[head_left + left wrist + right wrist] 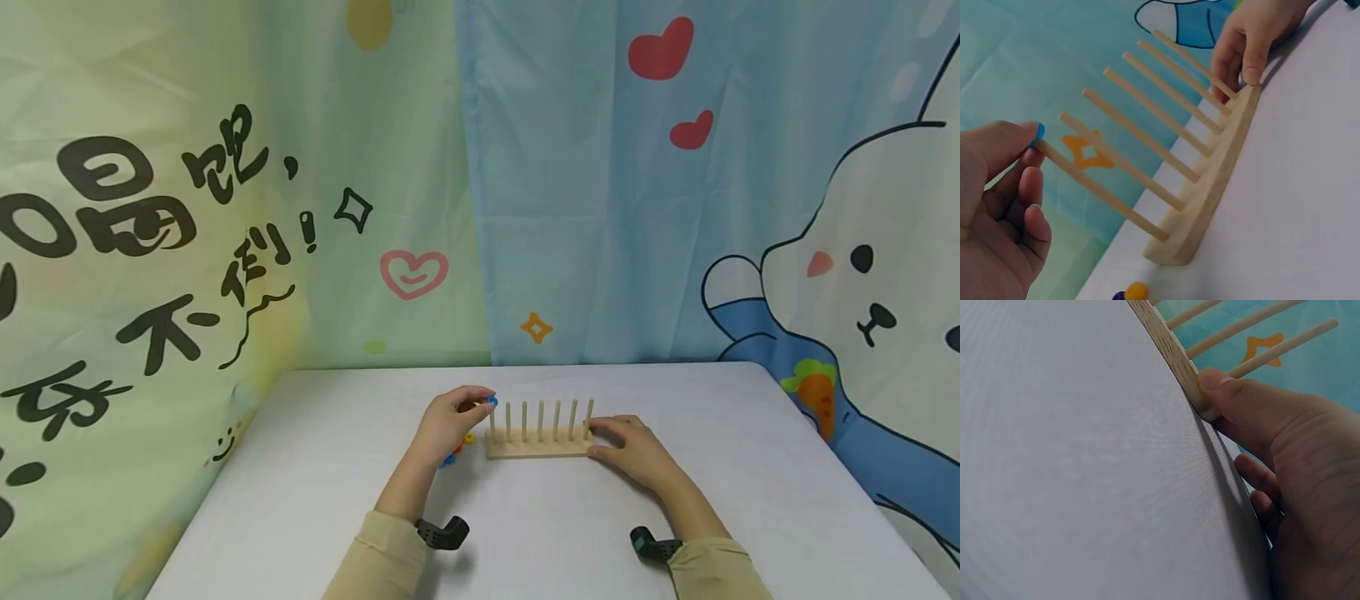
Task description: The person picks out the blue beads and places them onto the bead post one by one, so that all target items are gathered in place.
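A wooden peg rack [536,450] with a row of several upright pegs stands on the table. My left hand [448,421] pinches a small blue bead [1039,132] between thumb and finger at the tip of the leftmost peg [1100,190]. Whether the peg has entered the bead's hole I cannot tell, as the thumb covers most of it. At the rack's other end, my right hand [633,450] grips the base, its thumb [1215,380] pressed on the wood beside the last peg. All the pegs that show are bare along their shafts.
Beside the rack's left end lie a few loose beads: a yellow bead [469,437], a red one and a blue bead [448,460], partly behind the left hand. The white table [555,533] runs back to a printed curtain [570,208].
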Available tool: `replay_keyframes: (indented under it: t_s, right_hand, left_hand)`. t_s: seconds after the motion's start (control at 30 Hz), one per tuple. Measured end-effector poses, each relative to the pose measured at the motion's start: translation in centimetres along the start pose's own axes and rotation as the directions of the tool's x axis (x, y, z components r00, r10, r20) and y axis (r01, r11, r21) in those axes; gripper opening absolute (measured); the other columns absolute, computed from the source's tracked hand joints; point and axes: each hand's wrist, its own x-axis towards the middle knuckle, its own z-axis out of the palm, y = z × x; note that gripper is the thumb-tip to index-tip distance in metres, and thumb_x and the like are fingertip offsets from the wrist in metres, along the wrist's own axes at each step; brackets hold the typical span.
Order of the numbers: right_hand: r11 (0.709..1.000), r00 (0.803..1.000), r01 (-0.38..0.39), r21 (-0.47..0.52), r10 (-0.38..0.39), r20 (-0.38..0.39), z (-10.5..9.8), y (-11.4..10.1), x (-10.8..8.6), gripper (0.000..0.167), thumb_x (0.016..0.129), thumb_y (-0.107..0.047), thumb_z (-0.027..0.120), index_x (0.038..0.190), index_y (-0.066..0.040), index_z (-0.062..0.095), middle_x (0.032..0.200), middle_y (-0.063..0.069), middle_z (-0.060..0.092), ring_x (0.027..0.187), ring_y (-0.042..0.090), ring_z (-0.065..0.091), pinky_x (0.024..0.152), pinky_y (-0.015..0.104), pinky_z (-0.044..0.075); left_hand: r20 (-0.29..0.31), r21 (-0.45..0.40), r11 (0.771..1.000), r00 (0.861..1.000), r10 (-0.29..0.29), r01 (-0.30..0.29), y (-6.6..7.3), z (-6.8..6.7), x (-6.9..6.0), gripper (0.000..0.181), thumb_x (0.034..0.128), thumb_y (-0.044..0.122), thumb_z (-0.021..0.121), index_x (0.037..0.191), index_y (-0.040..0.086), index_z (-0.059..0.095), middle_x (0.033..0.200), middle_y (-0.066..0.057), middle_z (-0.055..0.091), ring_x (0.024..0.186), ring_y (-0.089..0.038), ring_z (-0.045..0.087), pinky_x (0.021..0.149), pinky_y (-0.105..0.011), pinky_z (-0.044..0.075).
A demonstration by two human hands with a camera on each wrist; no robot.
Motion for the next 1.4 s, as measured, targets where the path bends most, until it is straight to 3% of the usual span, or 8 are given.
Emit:
replay_keyframes:
  t_s: [0.43,0.63,0.8,0.97,1.13,1.4]
  right_hand:
    - [1.000,1.000,-0.008,-0.008,0.008,0.004,-0.1,-0.1,0.0,0.055,0.086,-0.046,0.073,0.132,-0.017,0.063,0.135,0.022,0.052,0.127,0.047,0.047,0.102,0.067,0.037]
    - [1.000,1.000,0.000,-0.016,0.000,-0.005,0.0,-0.1,0.0,0.055,0.086,-0.045,0.073,0.132,-0.016,0.063,0.134,0.023,0.053,0.127,0.047,0.048,0.102,0.067,0.037]
    - [1.000,1.000,0.003,-0.024,-0.003,-0.010,0.0,-0.1,0.0,0.055,0.086,-0.046,0.073,0.131,-0.016,0.063,0.134,0.023,0.053,0.127,0.046,0.048,0.102,0.067,0.037]
    - [1.000,1.000,0.011,-0.019,-0.011,-0.016,0.1,-0.1,0.0,0.054,0.086,-0.045,0.073,0.131,-0.015,0.064,0.134,0.023,0.054,0.126,0.046,0.048,0.102,0.066,0.037]
    - [1.000,1.000,0.011,-0.023,-0.011,-0.018,0.1,0.0,0.0,0.054,0.086,-0.045,0.073,0.131,-0.016,0.064,0.133,0.022,0.054,0.127,0.045,0.049,0.102,0.066,0.037]
    - [1.000,1.000,0.007,-0.030,-0.008,-0.022,0.1,0.0,0.0,0.055,0.086,-0.047,0.072,0.130,-0.016,0.064,0.134,0.021,0.054,0.128,0.045,0.048,0.103,0.066,0.037]
  left_hand:
    - [-0.041,-0.132,0.990,0.998,-0.044,0.038,-3.4,2.7,-1.2,0.032,0.0942,0.034,0.067,0.120,0.015,0.069,0.118,-0.002,0.071,0.115,-0.021,0.064,0.100,-0.037,0.051]
    - [-0.064,-0.140,0.988,0.995,-0.075,0.065,-4.4,3.7,-1.5,0.030,0.0957,0.032,0.065,0.122,0.017,0.067,0.120,-0.001,0.070,0.116,-0.020,0.063,0.098,-0.037,0.052]
    - [-0.064,-0.093,0.995,0.996,-0.054,0.048,-5.0,3.8,-1.2,0.030,0.0959,0.033,0.065,0.120,0.016,0.068,0.118,-0.001,0.071,0.115,-0.019,0.064,0.094,-0.036,0.054]
    - [-0.049,0.027,1.000,0.999,0.012,-0.011,-5.7,3.6,-1.0,0.029,0.0958,0.031,0.065,0.120,0.015,0.068,0.117,-0.003,0.071,0.113,-0.021,0.065,0.094,-0.038,0.054]
    - [-0.025,0.161,0.982,0.995,0.100,-0.094,-6.3,3.4,-0.7,0.028,0.0947,0.027,0.067,0.119,0.012,0.069,0.115,-0.004,0.070,0.106,-0.019,0.066,0.090,-0.033,0.054]
    - [-0.004,0.251,0.961,0.993,0.122,-0.117,-6.1,3.4,-0.6,0.015,0.0925,0.025,0.070,0.103,0.015,0.073,0.118,-0.003,0.065,0.109,-0.019,0.062,0.092,-0.037,0.052]
